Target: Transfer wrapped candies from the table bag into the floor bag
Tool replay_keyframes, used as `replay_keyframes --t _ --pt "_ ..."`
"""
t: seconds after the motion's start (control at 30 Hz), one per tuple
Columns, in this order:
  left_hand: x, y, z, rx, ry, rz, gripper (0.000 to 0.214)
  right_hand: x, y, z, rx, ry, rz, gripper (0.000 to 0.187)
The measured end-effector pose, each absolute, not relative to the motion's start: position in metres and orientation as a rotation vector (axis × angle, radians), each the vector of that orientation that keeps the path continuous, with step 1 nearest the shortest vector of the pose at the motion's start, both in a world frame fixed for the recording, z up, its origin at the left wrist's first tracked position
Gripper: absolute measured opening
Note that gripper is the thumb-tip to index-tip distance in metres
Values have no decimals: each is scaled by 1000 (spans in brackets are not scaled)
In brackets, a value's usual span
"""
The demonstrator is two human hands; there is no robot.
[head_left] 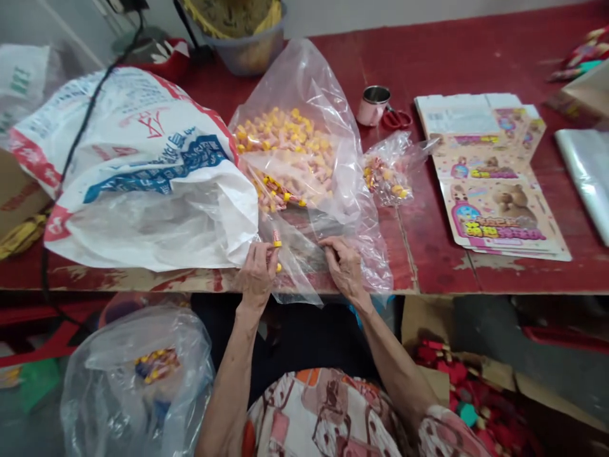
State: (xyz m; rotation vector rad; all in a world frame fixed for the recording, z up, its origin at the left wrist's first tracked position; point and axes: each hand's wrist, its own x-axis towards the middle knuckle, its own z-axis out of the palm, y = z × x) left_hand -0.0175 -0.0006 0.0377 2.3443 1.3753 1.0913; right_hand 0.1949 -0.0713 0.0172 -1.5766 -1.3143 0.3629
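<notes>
My left hand (257, 271) is at the table's front edge, its fingers closed around a small pink piece with a yellow end (276, 240). Just below its fingertips shows another yellow end. To the right, my right hand (343, 263) rests on the loose mouth of a large clear plastic bag (345, 197), its index finger stretched out and its thumb a little apart. In this bag lies a heap of small pink-and-yellow pieces (290, 143). Some of these pieces lie near the bag's opening, beyond my left hand.
A white woven sack (157, 209) lies left, with a black cable (78, 136) across it. To the right are a small filled bag (392, 171), a pink mug (372, 108), red scissors (396, 119) and printed cards (495, 190). Below the table stands another plastic bag (111, 393).
</notes>
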Motion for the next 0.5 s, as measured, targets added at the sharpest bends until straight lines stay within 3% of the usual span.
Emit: replay_keyframes --t 0.2,0.5 --pt "-35 -4 41 2158 1559 951 23 194 -72 20 -1577 -1313 365 25" --pt "-23 -14 48 2342 1386 984 12 195 -74 20 -1610 -1321 379 28"
